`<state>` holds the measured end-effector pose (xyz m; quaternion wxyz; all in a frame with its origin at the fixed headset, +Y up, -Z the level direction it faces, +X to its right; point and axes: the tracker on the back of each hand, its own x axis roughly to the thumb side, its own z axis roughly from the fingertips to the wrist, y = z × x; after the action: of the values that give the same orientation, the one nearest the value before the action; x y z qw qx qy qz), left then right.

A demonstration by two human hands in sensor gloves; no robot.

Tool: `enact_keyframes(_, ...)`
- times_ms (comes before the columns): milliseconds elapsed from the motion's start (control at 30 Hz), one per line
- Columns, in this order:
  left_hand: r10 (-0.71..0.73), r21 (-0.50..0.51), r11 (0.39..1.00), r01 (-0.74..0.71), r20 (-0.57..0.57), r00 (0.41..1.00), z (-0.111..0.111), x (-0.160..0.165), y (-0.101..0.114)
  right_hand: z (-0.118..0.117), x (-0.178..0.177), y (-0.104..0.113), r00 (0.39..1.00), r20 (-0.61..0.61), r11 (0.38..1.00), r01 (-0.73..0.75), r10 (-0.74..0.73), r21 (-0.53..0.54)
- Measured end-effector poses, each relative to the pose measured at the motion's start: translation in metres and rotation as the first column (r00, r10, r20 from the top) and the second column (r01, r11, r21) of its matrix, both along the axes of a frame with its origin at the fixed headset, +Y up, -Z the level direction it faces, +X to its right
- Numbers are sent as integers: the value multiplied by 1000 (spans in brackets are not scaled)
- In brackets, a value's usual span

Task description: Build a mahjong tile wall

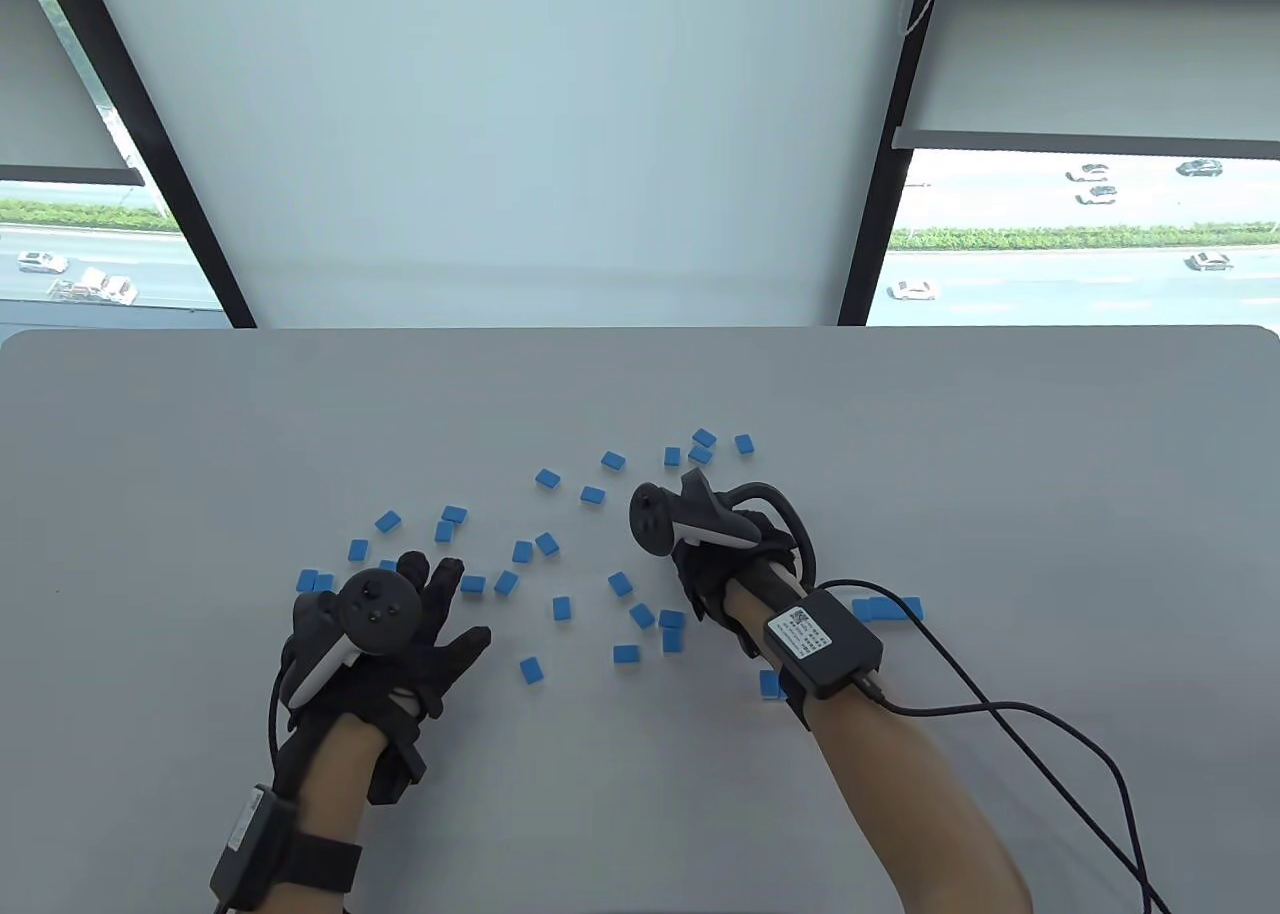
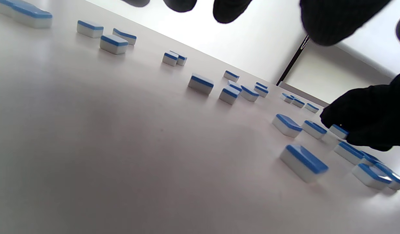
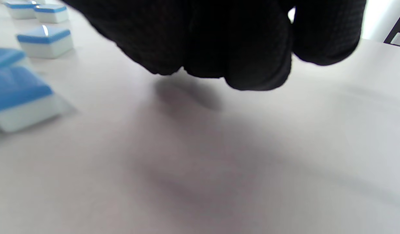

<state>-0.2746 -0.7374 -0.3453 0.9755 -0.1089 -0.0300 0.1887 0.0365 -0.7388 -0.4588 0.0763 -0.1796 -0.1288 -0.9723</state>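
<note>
Many blue-backed mahjong tiles (image 1: 545,543) lie scattered face down across the middle of the grey table (image 1: 200,424). A short row of tiles (image 1: 886,609) stands side by side right of my right forearm. My left hand (image 1: 430,604) hovers with its fingers spread among the left tiles and holds nothing; its fingertips (image 2: 231,9) hang above the table. My right hand (image 1: 690,574) is among the centre tiles, its fingers hidden under the tracker. In the right wrist view its fingers (image 3: 239,42) are curled together just above bare table, with no tile visible in them.
A black cable (image 1: 1010,704) runs from my right wrist box off the bottom right. A black gloved part (image 2: 368,120) lies against a tile at the right of the left wrist view. Tiles (image 3: 44,40) sit left of my right hand.
</note>
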Motion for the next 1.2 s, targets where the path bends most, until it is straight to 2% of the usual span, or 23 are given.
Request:
enact_keyframes(200,5,7,1000,-5,-3,1000,0,0,1,14,31,35,999,-1,996,38,-38,81)
enact_keyframes(367,-1,10,1000,1,-3,1000,0,-1,1,33,72,65,996,23,982,79,-84,170)
enact_keyframes(567,-7,13,1000,7,-8,1000,0,-1,1,53,131,80,976,103,947,155,-190,281)
enact_keyframes(667,-9,15,1000,9,-11,1000,0,-1,1,67,166,76,953,158,909,184,-258,374)
enact_keyframes(833,-10,8,1000,10,-17,1000,0,-2,0,84,211,59,916,269,896,171,-298,410)
enact_keyframes(900,-11,7,1000,11,-18,1000,0,-2,0,84,225,51,898,327,909,156,-294,388)
enact_keyframes(1000,-10,9,1000,11,-17,1000,0,-2,0,81,244,27,874,411,944,140,-259,298)
enact_keyframes(1200,-14,3,1000,14,-11,1000,0,-1,0,75,252,-5,861,460,975,172,-217,137)
